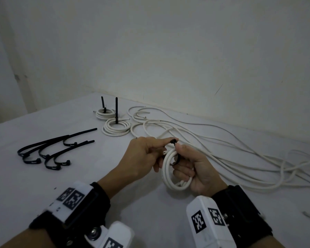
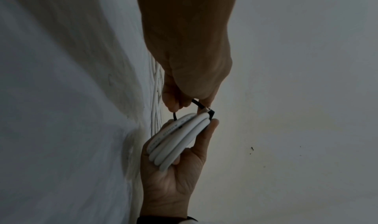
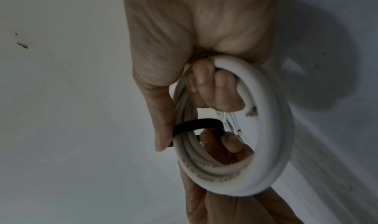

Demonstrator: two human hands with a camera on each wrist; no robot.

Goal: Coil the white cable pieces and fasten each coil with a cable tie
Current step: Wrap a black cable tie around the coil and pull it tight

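My right hand [image 1: 182,158] holds a small coil of white cable [image 1: 166,172] upright above the table, fingers curled through its ring and the thumb on top. A black cable tie [image 1: 174,158] loops around the coil's upper part, its head [image 1: 174,141] by the right thumb tip. My left hand [image 1: 164,147] pinches the tie at the coil. In the left wrist view the tie [image 2: 197,103] runs from the left fingers to the coil [image 2: 180,138]. In the right wrist view the tie [image 3: 196,124] wraps the coil's strands [image 3: 272,130].
Two tied coils [image 1: 106,113] [image 1: 117,128] with upright black tie tails lie at the back of the white table [image 1: 43,185]. Several spare black ties [image 1: 50,151] lie at the left. Loose white cable [image 1: 222,154] sprawls across the right side. The wall stands close behind.
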